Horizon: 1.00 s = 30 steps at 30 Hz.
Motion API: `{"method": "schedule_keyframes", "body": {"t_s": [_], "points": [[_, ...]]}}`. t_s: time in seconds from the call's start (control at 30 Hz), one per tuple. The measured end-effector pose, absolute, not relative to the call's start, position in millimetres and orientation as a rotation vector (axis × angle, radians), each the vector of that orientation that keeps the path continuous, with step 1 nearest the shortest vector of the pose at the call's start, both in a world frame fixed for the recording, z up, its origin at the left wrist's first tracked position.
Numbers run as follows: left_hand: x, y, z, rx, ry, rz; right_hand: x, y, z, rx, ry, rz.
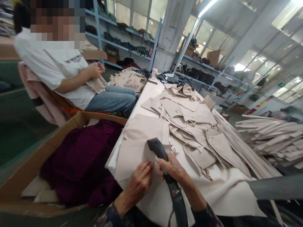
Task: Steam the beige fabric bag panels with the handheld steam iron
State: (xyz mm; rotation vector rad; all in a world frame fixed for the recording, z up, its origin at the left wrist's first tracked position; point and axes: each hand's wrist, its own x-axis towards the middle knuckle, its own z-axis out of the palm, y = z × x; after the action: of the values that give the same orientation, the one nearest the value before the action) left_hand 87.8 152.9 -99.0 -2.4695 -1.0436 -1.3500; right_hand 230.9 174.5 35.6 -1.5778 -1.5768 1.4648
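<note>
Beige material is shown being handled with both hands on a white tabletop. A black handheld tool is grasped around its neck by the right hand, with its wide head directed toward the upper left, over the flat beige panel. The fingers of the left hand are drawn together at the panel, to the left of the tool; whether material is pinched between them cannot be told. The panel is spread along the near left part of the tabletop. To its right and beyond, overlapping beige pieces are piled, among which gold-coloured metal fittings are seen. Long beige strips are laid along the right side of the pile. To the left of the tabletop, dark purple fabric is contained in an open cardboard box, together with some pale pieces. Behind the box, a piece of beige cloth is held by a seated person in a white shirt. Loaded blue shelves are seen in the background.
</note>
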Motion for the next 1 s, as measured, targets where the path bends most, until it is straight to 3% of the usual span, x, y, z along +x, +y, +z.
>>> {"method": "schedule_keyframes", "body": {"t_s": [0.27,0.63,0.83,1.0], "points": [[88,152,-96,-2.504,-1.069,-1.333,273,151,71,-1.56,-1.544,1.32],[86,154,-95,-2.47,-1.044,-1.329,250,151,27,-1.523,-1.514,1.535],[85,149,-93,-2.488,-1.053,-1.32,257,157,53,-1.505,-1.421,1.407],[70,168,-62,-2.694,-1.16,-1.143,300,123,64,-1.518,-1.384,1.289]]}}
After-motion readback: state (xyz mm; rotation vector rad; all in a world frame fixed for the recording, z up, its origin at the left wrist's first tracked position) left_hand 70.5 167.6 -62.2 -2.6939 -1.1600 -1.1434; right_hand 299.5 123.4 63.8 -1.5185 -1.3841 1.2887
